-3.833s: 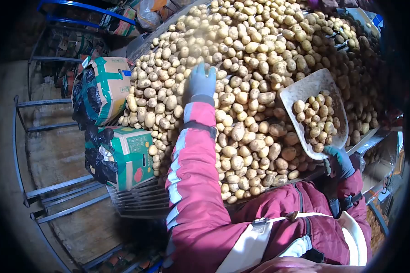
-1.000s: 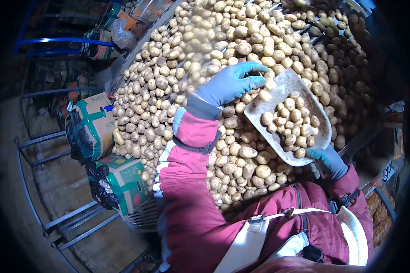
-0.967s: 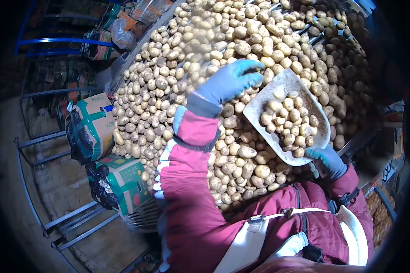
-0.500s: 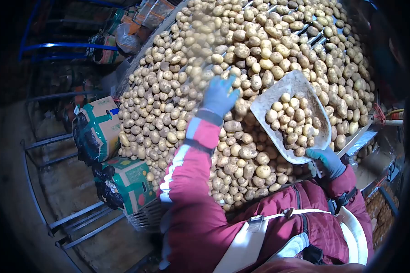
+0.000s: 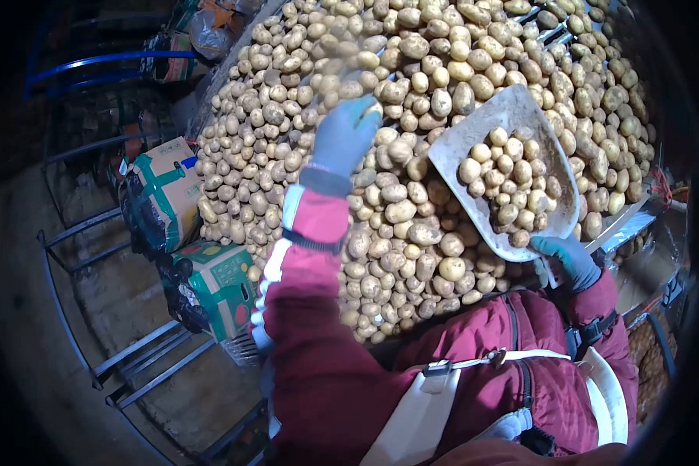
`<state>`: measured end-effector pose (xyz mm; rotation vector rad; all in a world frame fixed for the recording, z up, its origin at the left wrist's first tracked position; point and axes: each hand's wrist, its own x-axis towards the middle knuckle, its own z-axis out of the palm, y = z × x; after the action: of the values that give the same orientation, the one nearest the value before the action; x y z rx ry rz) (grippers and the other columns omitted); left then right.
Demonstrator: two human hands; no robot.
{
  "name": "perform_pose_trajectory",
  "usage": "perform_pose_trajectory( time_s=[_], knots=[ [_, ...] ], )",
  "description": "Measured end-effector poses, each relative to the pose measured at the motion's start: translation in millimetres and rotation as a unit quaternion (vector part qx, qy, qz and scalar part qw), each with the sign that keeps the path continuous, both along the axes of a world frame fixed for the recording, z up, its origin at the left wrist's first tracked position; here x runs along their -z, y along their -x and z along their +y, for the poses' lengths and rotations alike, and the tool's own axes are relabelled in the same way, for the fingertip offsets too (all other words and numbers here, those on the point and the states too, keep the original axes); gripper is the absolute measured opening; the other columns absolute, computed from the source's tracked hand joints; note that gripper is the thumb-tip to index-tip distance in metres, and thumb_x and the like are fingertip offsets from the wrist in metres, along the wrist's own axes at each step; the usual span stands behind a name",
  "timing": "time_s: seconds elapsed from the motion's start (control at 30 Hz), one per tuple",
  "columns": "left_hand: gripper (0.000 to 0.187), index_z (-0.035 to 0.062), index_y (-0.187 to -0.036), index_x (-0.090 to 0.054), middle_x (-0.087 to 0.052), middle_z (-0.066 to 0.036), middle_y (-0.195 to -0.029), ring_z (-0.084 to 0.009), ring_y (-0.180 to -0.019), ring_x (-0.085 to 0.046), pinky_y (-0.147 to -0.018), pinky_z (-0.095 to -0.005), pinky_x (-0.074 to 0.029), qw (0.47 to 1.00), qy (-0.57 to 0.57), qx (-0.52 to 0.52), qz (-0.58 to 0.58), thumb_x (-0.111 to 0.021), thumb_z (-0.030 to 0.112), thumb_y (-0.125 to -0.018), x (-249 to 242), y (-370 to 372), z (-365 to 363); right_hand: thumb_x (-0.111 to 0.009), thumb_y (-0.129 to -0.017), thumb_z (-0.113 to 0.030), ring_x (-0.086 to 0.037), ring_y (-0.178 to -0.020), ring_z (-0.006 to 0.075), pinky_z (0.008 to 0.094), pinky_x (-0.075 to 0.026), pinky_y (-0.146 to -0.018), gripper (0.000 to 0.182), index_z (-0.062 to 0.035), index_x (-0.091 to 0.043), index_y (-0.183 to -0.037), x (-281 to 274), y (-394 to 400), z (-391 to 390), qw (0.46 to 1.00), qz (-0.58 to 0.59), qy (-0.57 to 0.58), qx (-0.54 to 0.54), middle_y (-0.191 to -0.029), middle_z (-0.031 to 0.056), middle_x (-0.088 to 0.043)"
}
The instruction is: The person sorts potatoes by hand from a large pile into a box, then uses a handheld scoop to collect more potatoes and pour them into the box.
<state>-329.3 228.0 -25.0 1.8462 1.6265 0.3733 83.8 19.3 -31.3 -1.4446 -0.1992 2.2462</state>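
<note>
My left hand (image 5: 346, 138), in a grey-blue glove, is over the heap of potatoes (image 5: 400, 211). Its fingers are closed around a small potato (image 5: 372, 109), which shows only partly at the fingertips. My right hand (image 5: 571, 262), gloved in grey and green, grips the handle end of a pale, dirt-stained scoop (image 5: 452, 155). The scoop lies tilted over the heap near my body. Several small potatoes (image 5: 512, 182) rest in it.
At the heap's left edge stand two taped cardboard boxes (image 5: 167, 180) (image 5: 217, 272) with green tape and black plastic. Blue and grey metal rails (image 5: 140, 349) run along the left. Metal rollers (image 5: 551, 33) show between potatoes at the far side.
My left hand has moved left and slightly up in view, and its outstretched fingers have closed around a small potato. My right hand still holds the loaded scoop.
</note>
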Motion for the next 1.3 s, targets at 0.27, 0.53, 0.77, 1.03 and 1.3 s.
perform_pose_trajectory(
  time_s=[0.27,0.53,0.77,1.03,1.3],
  knots=[
    [0.036,0.0087,-0.115,-0.074,-0.065,-0.017,-0.127,-0.0374,-0.116,-0.063,-0.102,-0.0453,-0.051,0.954,-0.113,0.08,0.267,-0.07,0.029,-0.086,66,-21,101,-0.071,-0.092,-0.014,-0.062,-0.047,0.017,0.0281,-0.047,-0.042,0.024,0.0037,-0.068,-0.108,7,-9,-5,0.997,-0.033,0.063,-0.01,-0.07,0.0085,-0.069],
    [0.063,0.0171,-0.14,-0.063,-0.07,-0.02,-0.121,-0.0372,-0.116,-0.066,-0.101,-0.0467,-0.051,0.96,-0.05,0.09,0.259,-0.076,0.044,-0.085,68,-31,107,-0.071,-0.091,-0.008,-0.065,-0.053,0.0154,0.0275,-0.05,-0.044,0.033,0.0046,-0.063,-0.121,-9,-4,11,0.999,0.004,0.039,-0.01,-0.086,0.0104,-0.073],
    [0.06,0.0069,-0.127,-0.068,-0.069,-0.024,-0.122,-0.0385,-0.116,-0.066,-0.1,-0.0463,-0.052,0.952,-0.017,0.06,0.3,-0.08,0.043,-0.08,77,-39,111,-0.071,-0.091,-0.006,-0.067,-0.055,0.0163,0.0277,-0.052,-0.046,0.033,0.0043,-0.063,-0.121,-2,-6,5,0.999,0.013,0.037,0.013,-0.085,0.0103,-0.073],
    [0.051,0.0032,-0.112,-0.07,-0.073,-0.019,-0.109,-0.035,-0.101,-0.071,-0.089,-0.0443,-0.055,0.968,0.028,0.01,0.248,-0.081,0.038,-0.077,78,-36,112,-0.073,-0.09,-0.01,-0.065,-0.054,0.0157,0.0269,-0.051,-0.046,0.022,0.0017,-0.069,-0.108,-3,-5,5,0.999,-0.013,0.031,-0.005,-0.079,0.0077,-0.072],
    [0.038,-0.0008,-0.113,-0.066,-0.069,-0.007,-0.101,-0.0154,-0.093,-0.067,-0.078,-0.0293,-0.057,0.913,0.14,-0.177,-0.34,-0.082,0.015,-0.082,30,-47,74,-0.074,-0.09,-0.009,-0.07,-0.074,0.0159,0.0283,-0.055,-0.064,0.024,0.0034,-0.069,-0.11,-1,8,0,0.997,-0.007,-0.035,0.062,-0.089,0.0092,-0.073]
  ],
)
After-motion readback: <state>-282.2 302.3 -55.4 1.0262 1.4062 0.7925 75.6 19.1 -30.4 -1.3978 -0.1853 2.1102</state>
